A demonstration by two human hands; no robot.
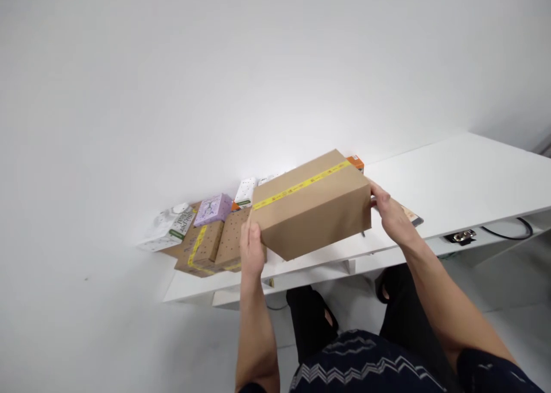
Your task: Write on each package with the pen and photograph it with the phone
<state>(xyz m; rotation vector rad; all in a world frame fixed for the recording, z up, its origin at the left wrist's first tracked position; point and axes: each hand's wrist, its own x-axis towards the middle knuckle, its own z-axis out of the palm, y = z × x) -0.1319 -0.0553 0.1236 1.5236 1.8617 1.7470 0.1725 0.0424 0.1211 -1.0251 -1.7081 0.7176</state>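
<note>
Head view: both hands' fingers clamp the taped cardboard box [312, 203], left hand [252, 249], right hand [391, 215], contents hidden.

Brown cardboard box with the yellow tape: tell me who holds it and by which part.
The brown cardboard box with yellow tape is held by both hands: left hand on its left end, right hand on its right end.

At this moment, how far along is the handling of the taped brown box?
Done: the brown box is already sealed with yellow tape. In hand: left hand and right hand grip its two ends, holding it tilted above the white table. Left: it is not yet set down; other small boxes sit at the table's far-left end.
</note>
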